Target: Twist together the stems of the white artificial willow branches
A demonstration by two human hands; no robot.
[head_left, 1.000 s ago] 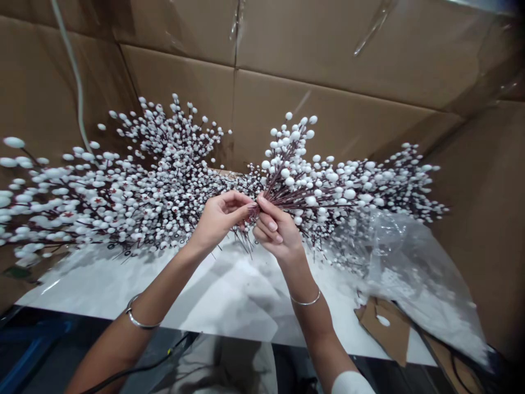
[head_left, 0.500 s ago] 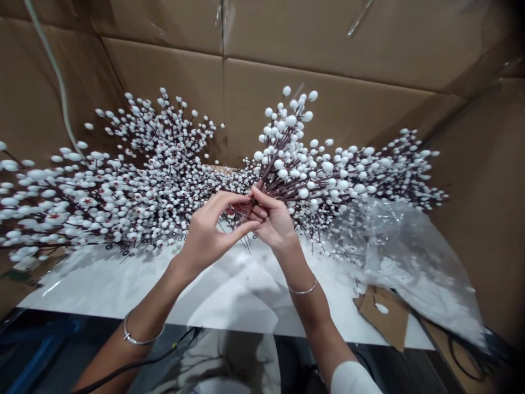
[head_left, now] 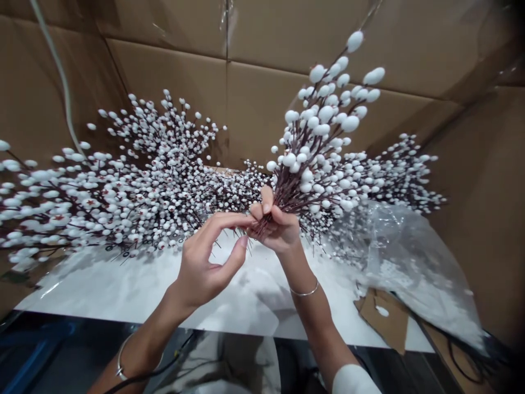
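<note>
My right hand (head_left: 279, 227) is closed round the brown stems of a bunch of white berry sprays (head_left: 324, 131). The bunch tilts up and to the right, its oval white berries fanned out above the fist. At its left, my left hand (head_left: 211, 254) reaches with its fingers to the gathered stem ends, where the fingertips meet the right hand. The left thumb stands apart from those fingers, and nothing shows between them. Behind both hands lies a large heap of similar white berry sprays (head_left: 156, 180), partly covered by the held bunch.
A white tabletop (head_left: 164, 290) spreads under the hands. To the right are a clear plastic bag (head_left: 414, 262) and a torn cardboard piece (head_left: 383, 323). Cardboard walls (head_left: 172, 71) stand behind, with a pale cable (head_left: 59, 68) hanging at left. More berry sprays (head_left: 404, 169) lie at right.
The held bunch has risen, gathered closer and swung toward me and upright. My right hand has turned its fingers round the stems. The left hand has dropped slightly, its thumb farther from its fingers.
</note>
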